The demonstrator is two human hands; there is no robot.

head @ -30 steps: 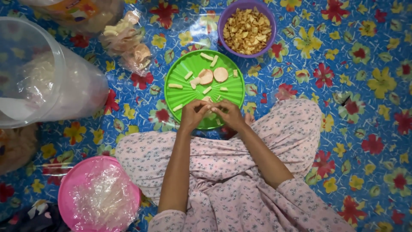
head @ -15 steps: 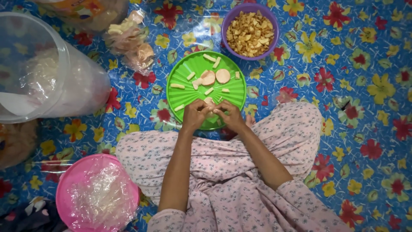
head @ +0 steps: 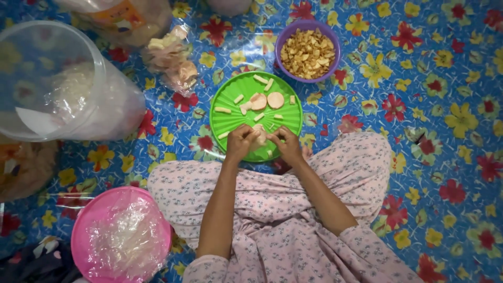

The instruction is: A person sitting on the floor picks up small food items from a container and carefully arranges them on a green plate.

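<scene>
Both hands meet over the near edge of the green plate. The left hand and right hand pinch a pale slice between their fingers, closed narrow around it from either side. More slices and thin strips lie spread on the plate. Just beyond it stands a purple bowl filled with fried chips. A pink bowl lined with clear plastic sits on the flowered floor mat near the left knee.
</scene>
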